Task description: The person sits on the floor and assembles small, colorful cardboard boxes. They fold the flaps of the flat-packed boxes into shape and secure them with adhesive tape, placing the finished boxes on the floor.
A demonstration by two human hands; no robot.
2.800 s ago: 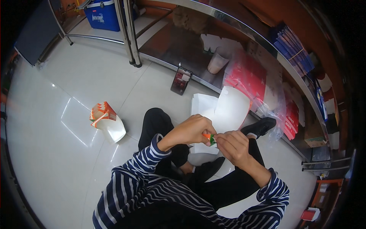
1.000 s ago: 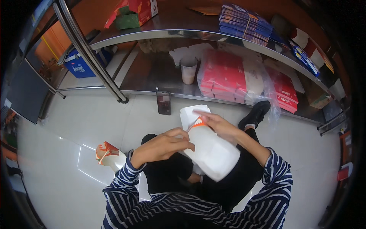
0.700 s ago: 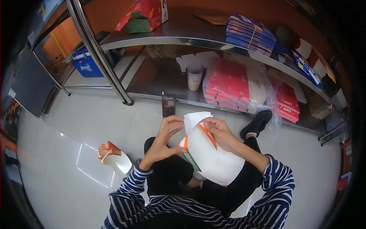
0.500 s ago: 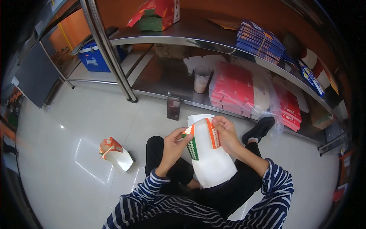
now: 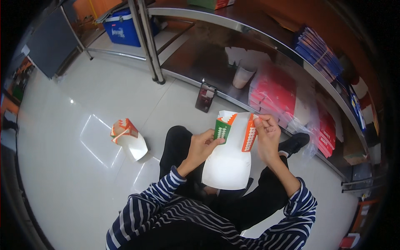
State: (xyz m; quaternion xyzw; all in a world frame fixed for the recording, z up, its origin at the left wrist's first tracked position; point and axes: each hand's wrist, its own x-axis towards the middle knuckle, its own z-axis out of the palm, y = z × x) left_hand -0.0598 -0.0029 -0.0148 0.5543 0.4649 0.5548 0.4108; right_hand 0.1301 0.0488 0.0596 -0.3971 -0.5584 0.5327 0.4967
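A paperboard food carton [image 5: 228,166], partly folded, hangs above my lap with its plain white inside facing up. Its two side flaps stand up, one green and orange on the left, one orange with a white pattern on the right. My left hand [image 5: 201,149] is closed on the lower edge of the green flap, thumb against fingertips. At the upper end of the orange flap, my right hand [image 5: 268,132] pinches the board between thumb and fingers. To the left on the floor lies another carton [image 5: 135,143], orange and white and folded into shape.
A phone [image 5: 205,96] leans against the steel shelf [image 5: 196,50]. On the lower shelf are a cup [image 5: 242,77] and plastic-wrapped stacks of red cartons [image 5: 275,89]. Bundled blue cartons [image 5: 318,54] lie on the upper shelf. A blue cooler [image 5: 121,31] stands farther left.
My left hand has slid from the flap's top corner down to its lower edge. Both flaps now stand more upright, and the carton is turned slightly. The whole view has shifted.
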